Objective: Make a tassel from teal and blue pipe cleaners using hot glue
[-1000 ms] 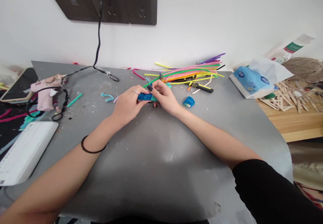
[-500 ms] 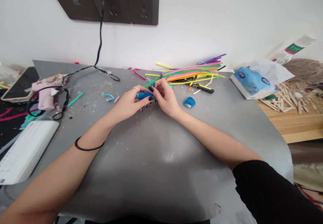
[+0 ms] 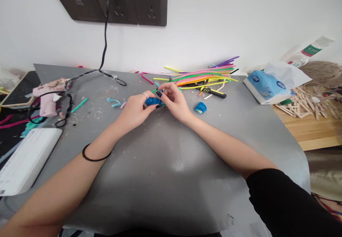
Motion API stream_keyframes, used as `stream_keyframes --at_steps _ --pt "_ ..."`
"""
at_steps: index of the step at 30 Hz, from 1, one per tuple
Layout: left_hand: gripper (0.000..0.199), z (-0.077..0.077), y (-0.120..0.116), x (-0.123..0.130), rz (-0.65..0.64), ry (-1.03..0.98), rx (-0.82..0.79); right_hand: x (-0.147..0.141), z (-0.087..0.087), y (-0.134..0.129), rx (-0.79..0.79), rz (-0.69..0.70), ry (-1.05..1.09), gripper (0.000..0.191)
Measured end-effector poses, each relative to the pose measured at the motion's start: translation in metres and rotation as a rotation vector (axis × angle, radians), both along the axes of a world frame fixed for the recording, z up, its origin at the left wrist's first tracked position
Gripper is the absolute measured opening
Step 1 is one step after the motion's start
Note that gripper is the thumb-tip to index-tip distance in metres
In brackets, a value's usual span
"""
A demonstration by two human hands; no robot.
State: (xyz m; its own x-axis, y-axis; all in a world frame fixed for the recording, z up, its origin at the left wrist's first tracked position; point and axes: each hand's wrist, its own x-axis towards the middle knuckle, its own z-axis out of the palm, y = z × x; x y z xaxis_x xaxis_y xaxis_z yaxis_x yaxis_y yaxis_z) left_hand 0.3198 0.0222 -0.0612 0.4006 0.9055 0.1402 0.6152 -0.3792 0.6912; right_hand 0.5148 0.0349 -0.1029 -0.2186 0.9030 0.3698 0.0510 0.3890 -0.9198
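Observation:
My left hand (image 3: pixel 135 109) and my right hand (image 3: pixel 175 101) meet over the grey mat (image 3: pixel 171 166), both pinching a small blue coil of pipe cleaner (image 3: pixel 152 101). A green pipe cleaner strand runs from the coil up toward the pile of coloured pipe cleaners (image 3: pixel 204 75) behind my right hand. A second blue coil (image 3: pixel 200 108) lies on the mat just right of my right wrist. A black band circles my left wrist.
A pink glue gun (image 3: pixel 49 94) with a black cable lies at left, above a white box (image 3: pixel 25 160). Yellow-black cutters (image 3: pixel 212 93) lie by the pile. A blue tissue pack (image 3: pixel 267 84), wooden sticks (image 3: pixel 304 103) and twine sit at right. Small scraps litter the mat.
Both hands stay on the blue coil; the fingers shifted slightly around it, the left thumb and right fingertips re-gripping. Nothing else moved.

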Motion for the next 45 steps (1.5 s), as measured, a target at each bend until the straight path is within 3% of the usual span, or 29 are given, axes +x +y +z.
stream_keyframes --at_steps 6,22,37,45 --pt "0.016 0.000 0.000 -0.001 -0.015 0.115 0.112 0.001 -0.002 0.007 -0.065 0.021 0.065 0.057" --pt "0.009 0.005 0.001 -0.002 0.043 0.204 0.044 0.000 -0.004 0.010 -0.053 0.000 0.112 0.056" --pt "0.017 -0.002 0.005 -0.006 -0.092 0.151 0.135 -0.001 -0.002 0.011 -0.103 -0.001 0.101 0.063" --pt "0.029 -0.011 0.003 -0.007 -0.094 0.173 0.266 0.001 0.000 0.012 -0.216 0.122 0.162 0.069"
